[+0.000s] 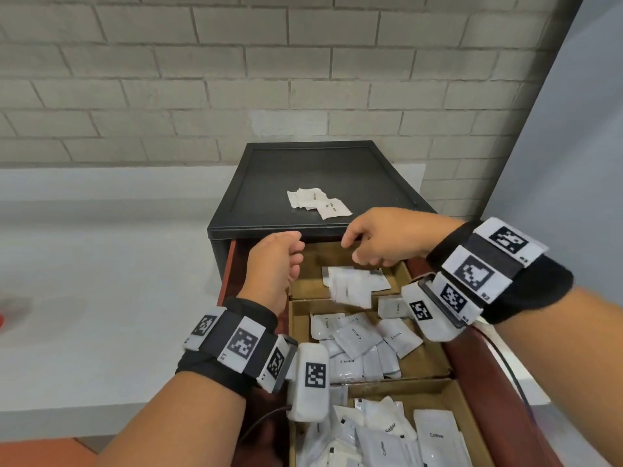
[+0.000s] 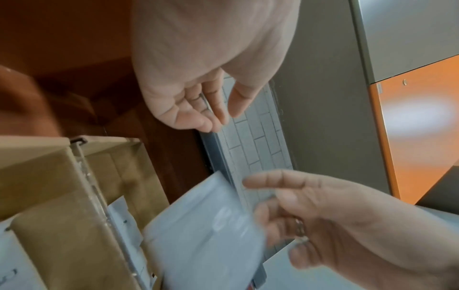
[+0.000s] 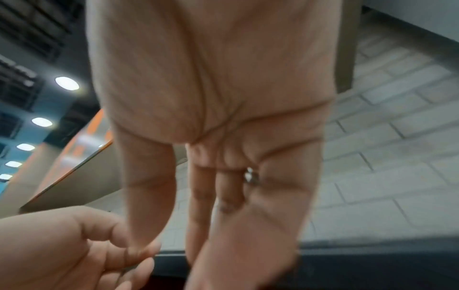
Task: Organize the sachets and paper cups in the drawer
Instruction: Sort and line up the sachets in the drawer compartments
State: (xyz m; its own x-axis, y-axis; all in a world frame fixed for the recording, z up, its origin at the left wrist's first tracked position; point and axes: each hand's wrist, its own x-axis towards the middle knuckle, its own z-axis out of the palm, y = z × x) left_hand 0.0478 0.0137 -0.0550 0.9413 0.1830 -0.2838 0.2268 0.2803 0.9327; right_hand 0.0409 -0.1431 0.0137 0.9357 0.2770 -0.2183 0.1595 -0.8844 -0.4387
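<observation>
The red-brown drawer (image 1: 472, 365) stands pulled out, split by cardboard dividers (image 1: 337, 299) into compartments. My left hand (image 1: 293, 251) hovers over the drawer's far left, fingers loosely curled and holding nothing; its bare palm (image 2: 193, 102) shows in the left wrist view. My right hand (image 1: 362, 251) hangs over the far compartment with fingers spread and straight (image 3: 211, 176). Just below it, a few white sachets (image 1: 354, 284) look blurred; one sachet (image 2: 206, 225) is beside the right fingers, untouched as far as I can tell. No paper cups are in view.
The middle compartment holds several cream sachets (image 1: 357, 338). The near one holds several sugar and coffee sachets (image 1: 387, 433). A few more sachets (image 1: 320, 202) lie on top of the black cabinet (image 1: 256, 197). A grey counter (image 1: 101, 264) stretches left; a brick wall stands behind.
</observation>
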